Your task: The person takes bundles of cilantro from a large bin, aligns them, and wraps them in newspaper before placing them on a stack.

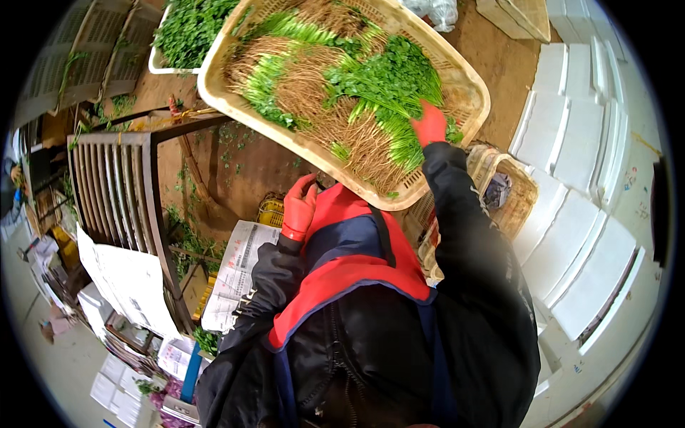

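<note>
A large cream plastic crate [275, 128] stands tilted in front of me, filled with bunches of leafy greens [396, 75] that have pale green stems and long brown roots. At the crate's right side my right hand [430, 125], in a red glove, is closed on some of the greens, its fingertips partly hidden among the leaves. My left hand [300, 205], also red-gloved, hovers just outside the near rim beside my red and navy apron [342, 242]. Its fingers are loosely bent and apart, with nothing visible in them.
Behind, to the left, is a white crate [171, 70] of greens. A slatted wooden frame [110, 192] and a printed sheet [239, 267] stand left. To the right are a yellowish basket [517, 207] and stacked white foam boxes [564, 242]. Loose leaves litter the brown floor [214, 167].
</note>
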### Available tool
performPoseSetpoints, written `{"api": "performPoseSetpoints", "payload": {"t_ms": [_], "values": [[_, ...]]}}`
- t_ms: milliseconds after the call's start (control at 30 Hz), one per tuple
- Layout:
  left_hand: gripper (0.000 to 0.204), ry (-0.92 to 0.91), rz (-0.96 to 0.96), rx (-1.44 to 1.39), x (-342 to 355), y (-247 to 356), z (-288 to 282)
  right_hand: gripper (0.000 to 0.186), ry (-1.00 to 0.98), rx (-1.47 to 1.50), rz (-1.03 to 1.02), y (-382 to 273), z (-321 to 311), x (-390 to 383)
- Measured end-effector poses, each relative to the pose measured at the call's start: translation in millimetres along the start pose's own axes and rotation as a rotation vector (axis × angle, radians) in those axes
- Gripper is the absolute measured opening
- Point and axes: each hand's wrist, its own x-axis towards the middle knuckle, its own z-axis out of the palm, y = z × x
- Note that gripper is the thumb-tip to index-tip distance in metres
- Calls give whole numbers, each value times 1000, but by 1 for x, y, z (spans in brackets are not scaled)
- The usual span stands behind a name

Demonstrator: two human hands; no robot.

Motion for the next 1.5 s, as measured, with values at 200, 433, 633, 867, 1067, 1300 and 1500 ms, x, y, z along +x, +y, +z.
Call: {"api": "performPoseSetpoints", "payload": {"t_ms": [200,433,633,867,1067,1300,1500], "values": [[28,-110,281,247,64,22,53,30,-103,-97,-6,14,31,18],[28,-204,660,393,141,52,144,47,-23,-129,39,84,15,37],[31,-361,859,583,178,29,201,80,-490,52,207,104,28,65],[50,-583,872,938,194,-12,226,82,-276,-264,146,120,59,73],[54,-606,922,985,193,-12,217,90,-161,-194,260,133,86,85],[48,-595,898,831,188,-16,208,85,-265,42,334,140,88,115],[47,-580,890,781,191,-19,205,50,-509,-49,514,114,55,125]]}}
